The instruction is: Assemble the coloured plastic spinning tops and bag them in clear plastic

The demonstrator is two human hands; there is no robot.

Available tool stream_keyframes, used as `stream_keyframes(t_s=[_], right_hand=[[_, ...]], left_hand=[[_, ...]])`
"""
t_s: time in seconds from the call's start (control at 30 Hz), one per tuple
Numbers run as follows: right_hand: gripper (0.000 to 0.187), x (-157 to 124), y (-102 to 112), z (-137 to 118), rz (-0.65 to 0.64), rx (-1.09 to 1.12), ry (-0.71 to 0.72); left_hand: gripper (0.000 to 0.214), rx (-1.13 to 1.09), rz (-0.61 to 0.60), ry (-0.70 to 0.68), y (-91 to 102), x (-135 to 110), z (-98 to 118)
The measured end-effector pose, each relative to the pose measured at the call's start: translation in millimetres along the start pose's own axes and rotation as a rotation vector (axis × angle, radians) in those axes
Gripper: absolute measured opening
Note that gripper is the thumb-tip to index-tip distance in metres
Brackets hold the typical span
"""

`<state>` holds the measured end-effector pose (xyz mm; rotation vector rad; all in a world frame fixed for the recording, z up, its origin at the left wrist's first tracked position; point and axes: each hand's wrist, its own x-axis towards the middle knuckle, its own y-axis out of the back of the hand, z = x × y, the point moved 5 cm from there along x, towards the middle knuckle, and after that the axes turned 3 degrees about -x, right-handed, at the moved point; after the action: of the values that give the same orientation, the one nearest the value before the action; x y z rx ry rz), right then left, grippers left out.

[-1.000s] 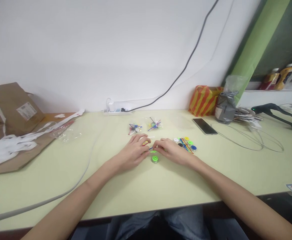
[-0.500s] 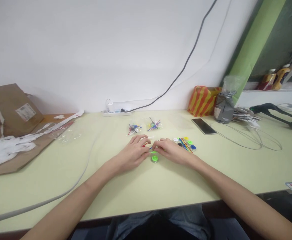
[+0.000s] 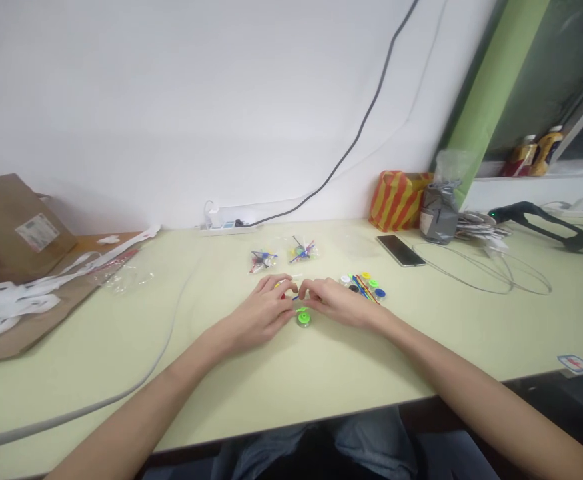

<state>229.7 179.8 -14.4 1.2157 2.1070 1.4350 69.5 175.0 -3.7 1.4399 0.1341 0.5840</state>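
Close together over the middle of the table, my left hand [image 3: 266, 308] and my right hand [image 3: 335, 303] have their fingers curled, with thumbs and fingertips almost meeting. A thin bright green plastic piece [image 3: 301, 309] and a short blue stick [image 3: 295, 298] show between the fingertips; their grip is partly hidden. Just below the fingers stands a small round green-topped plastic part [image 3: 304, 319]. Something red and yellow [image 3: 282, 287] peeks out behind my left fingers. Beyond my right hand lie several coloured round discs [image 3: 380, 293] with thin coloured sticks [image 3: 366, 287].
Two clear bags of small parts [image 3: 262, 260] lie farther back. A phone [image 3: 400, 251], a striped bag [image 3: 396, 200] and a looped cable [image 3: 491, 290] are to the right. Left are a brown paper bag [image 3: 26, 267] and a grey cable [image 3: 161, 363]. A power strip [image 3: 226, 227] sits against the wall.
The whole scene has shifted slightly left as my view turned right. My hands stay together at the same spot, with the fingers of my right hand a little more bent.
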Motion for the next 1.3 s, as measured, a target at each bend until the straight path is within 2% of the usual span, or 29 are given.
stream_keyframes(t_s=[0.4,0.8,1.03,1.3], right_hand=[[0.008,-1.6,-1.9,0.1,-0.121,0.142,0.012],[0.014,0.6,-1.3,-1.3,-0.127,0.015,0.018],[0.018,-0.8,-2.2,-1.5,-0.145,0.027,0.092],[0.017,1.1,-8.3,3.4,-0.166,0.086,0.003]], left_hand=[[0.022,-0.047,-0.036,-0.026,-0.8,-1.2,2.1],[0.022,-0.005,-0.027,-0.059,-1.6,-0.8,4.2],[0.018,-0.016,-0.011,-0.055,-0.4,0.1,4.1],[0.019,0.001,-0.002,-0.043,-7.7,3.6,8.7]])
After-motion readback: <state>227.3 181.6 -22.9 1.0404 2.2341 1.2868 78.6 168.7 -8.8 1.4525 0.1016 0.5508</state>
